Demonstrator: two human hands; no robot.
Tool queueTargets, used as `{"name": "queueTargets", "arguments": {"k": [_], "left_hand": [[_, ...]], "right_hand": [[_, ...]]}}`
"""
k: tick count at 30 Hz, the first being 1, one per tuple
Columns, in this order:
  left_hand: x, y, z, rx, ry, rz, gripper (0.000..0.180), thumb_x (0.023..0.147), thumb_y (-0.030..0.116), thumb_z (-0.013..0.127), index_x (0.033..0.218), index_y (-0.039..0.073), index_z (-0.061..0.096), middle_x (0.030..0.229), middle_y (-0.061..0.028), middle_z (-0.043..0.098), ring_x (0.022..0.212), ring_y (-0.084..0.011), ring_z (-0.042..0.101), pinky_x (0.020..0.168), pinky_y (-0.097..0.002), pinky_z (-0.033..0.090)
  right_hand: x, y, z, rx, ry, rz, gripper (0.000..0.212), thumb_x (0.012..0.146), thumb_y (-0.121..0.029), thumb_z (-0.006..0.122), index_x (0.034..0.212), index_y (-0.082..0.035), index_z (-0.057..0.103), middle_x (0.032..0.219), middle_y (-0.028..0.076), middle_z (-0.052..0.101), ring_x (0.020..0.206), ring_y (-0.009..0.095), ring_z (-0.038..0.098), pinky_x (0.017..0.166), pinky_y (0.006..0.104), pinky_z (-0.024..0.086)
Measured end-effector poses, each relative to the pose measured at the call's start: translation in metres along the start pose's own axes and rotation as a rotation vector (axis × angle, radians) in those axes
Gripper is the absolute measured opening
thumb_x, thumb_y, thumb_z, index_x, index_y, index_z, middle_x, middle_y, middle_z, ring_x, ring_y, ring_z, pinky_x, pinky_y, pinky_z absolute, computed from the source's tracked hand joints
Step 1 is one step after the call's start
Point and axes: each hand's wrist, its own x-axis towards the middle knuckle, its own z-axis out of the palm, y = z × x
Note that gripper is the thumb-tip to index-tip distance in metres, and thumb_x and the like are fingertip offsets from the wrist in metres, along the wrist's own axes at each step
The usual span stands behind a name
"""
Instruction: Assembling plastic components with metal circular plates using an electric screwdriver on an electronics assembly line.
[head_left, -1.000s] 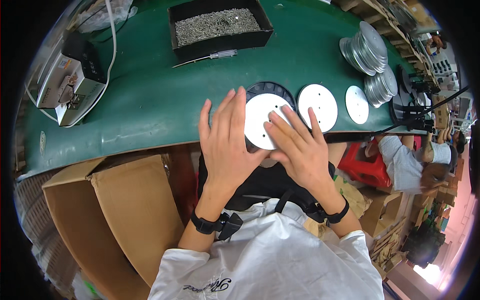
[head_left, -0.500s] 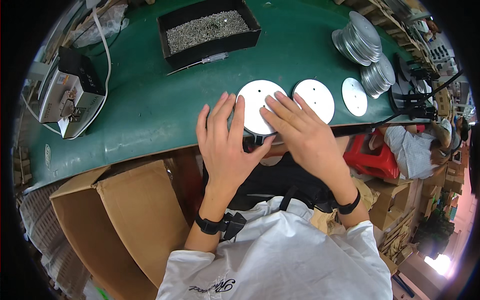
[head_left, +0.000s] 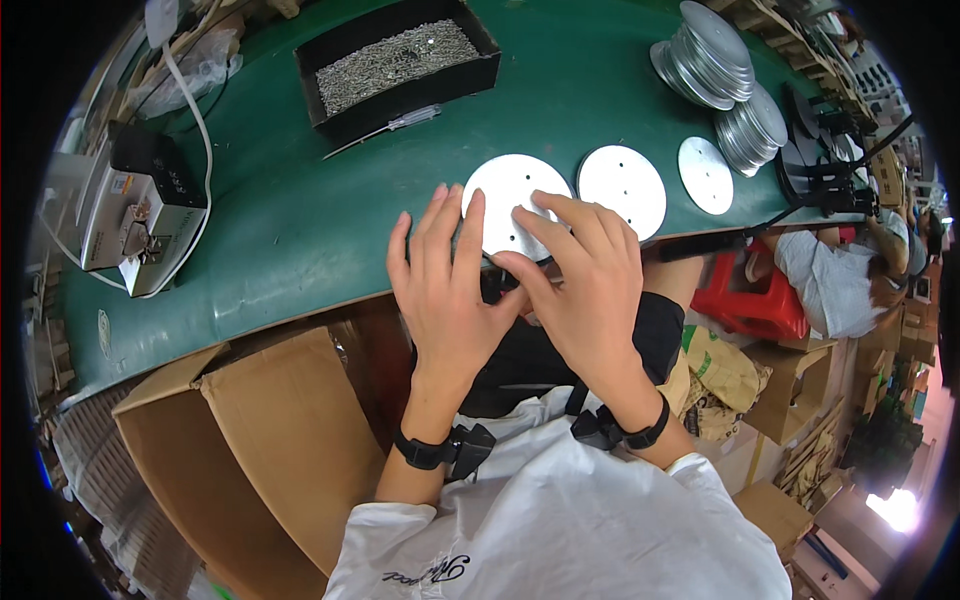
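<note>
A round white metal plate [head_left: 497, 185] with small holes lies near the bench's front edge. Just below its near edge, a dark part shows between my hands, mostly hidden. My left hand [head_left: 440, 270] is open along the plate's left side, fingers stretched and the index finger at its rim. My right hand [head_left: 590, 270] grips the plate, with fingertips on its face and the thumb at its near edge. Right of it lies a second white round plate [head_left: 622, 185], and farther right a third plate [head_left: 705, 176].
Two stacks of metal discs [head_left: 705, 55] stand at the back right, beside black parts [head_left: 800, 160]. Behind lie a black box of small screws [head_left: 400, 65] and a screwdriver [head_left: 400, 122]. A carton [head_left: 165, 190] with a white cable is at left. An open cardboard box [head_left: 290, 420] stands below the bench; another person sits at right.
The plate's holes have shifted round, so the plate has turned. My right hand has drawn back toward the near side, its thumb now at the plate's near edge. My left hand stays beside it.
</note>
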Motion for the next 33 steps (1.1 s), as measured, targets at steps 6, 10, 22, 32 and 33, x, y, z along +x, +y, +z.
{"name": "queueTargets", "arguments": {"k": [6,10,22,32,33], "left_hand": [[-0.001,0.004,0.0,-0.012,-0.009,0.005,0.075,0.069,0.025,0.085,0.137,0.004,0.06,0.137,-0.0146,0.06,0.133,-0.0296,0.055,0.117,-0.0526,0.032],[-0.004,-0.003,0.002,-0.044,0.026,0.02,0.073,0.068,0.024,0.086,0.133,0.003,0.062,0.137,-0.0165,0.06,0.133,-0.0312,0.055,0.116,-0.0538,0.034],[-0.003,-0.003,0.005,-0.063,0.021,0.037,0.072,0.067,0.022,0.087,0.132,0.002,0.064,0.14,-0.0193,0.06,0.134,-0.0349,0.055,0.115,-0.0551,0.036],[0.024,0.006,-0.029,-0.179,-0.055,-0.092,0.077,0.072,0.036,0.089,0.135,0.004,0.061,0.143,-0.0185,0.055,0.135,-0.0405,0.05,0.113,-0.0527,0.039],[0.038,0.001,-0.031,-0.218,-0.008,-0.064,0.07,0.076,0.034,0.087,0.134,0.004,0.062,0.14,-0.0186,0.057,0.132,-0.0401,0.053,0.11,-0.0502,0.042]], "right_hand": [[0.001,0.013,-0.007,-0.03,0.011,-0.136,0.036,0.08,-0.027,0.081,0.111,-0.01,0.073,0.12,0.005,0.068,0.113,0.025,0.062,0.111,0.0504,0.039],[0.011,0.031,-0.011,0.089,-0.114,-0.208,0.04,0.082,-0.028,0.08,0.118,-0.011,0.072,0.134,0.009,0.065,0.131,0.03,0.056,0.117,0.0535,0.035],[0.008,0.03,-0.007,0.126,-0.155,-0.108,0.042,0.086,-0.025,0.079,0.123,-0.01,0.07,0.145,0.013,0.059,0.141,0.029,0.05,0.121,0.0576,0.028],[-0.034,0.113,-0.048,-0.074,0.919,0.086,0.042,0.096,-0.001,0.062,0.136,0.004,0.051,0.141,0.02,0.054,0.129,0.032,0.055,0.112,0.045,0.044],[-0.048,0.147,-0.057,-0.022,1.054,0.23,0.045,0.097,-0.003,0.063,0.139,0.004,0.048,0.145,0.018,0.051,0.133,0.033,0.051,0.114,0.043,0.043]]}}
